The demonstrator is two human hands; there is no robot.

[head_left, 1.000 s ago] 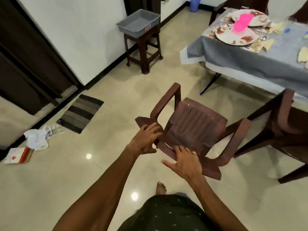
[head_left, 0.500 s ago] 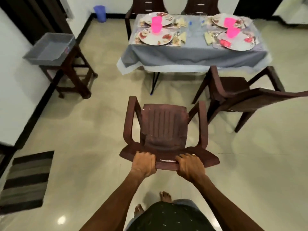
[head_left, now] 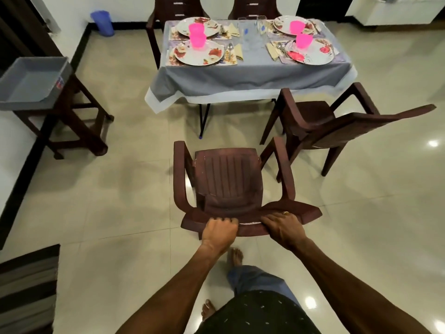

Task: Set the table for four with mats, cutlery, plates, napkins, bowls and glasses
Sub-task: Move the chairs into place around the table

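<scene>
Head view, looking down. Left hand (head_left: 220, 229) grips the top edge of the brown plastic chair (head_left: 228, 182) backrest, fingers curled over the rim; fingertips hidden on the far side. Right hand (head_left: 281, 227) also holds that top edge, fingers wrapped forward, a ring visible on one finger; thumb not visible. The chair faces the table (head_left: 252, 75), well apart from it, on the tiled floor. Its rear legs are hidden under the seat and backrest. Table, under a grey cloth, carries four floral plates: near left (head_left: 199, 55), far left (head_left: 197, 26), far right (head_left: 292, 25), near right (head_left: 310, 54). Each has a pink cup (head_left: 197, 41) on or by it. Mats show only as edges beneath the plates. Cutlery (head_left: 227, 50) and folded napkins sit beside the plates; small, hard to resolve. Clear glasses (head_left: 261, 22) at table centre, faint. A second chair (head_left: 325, 121) stands to the right, backrest blurred. Grey tray (head_left: 31, 83) on a stool at left, cut off by the frame.
</scene>
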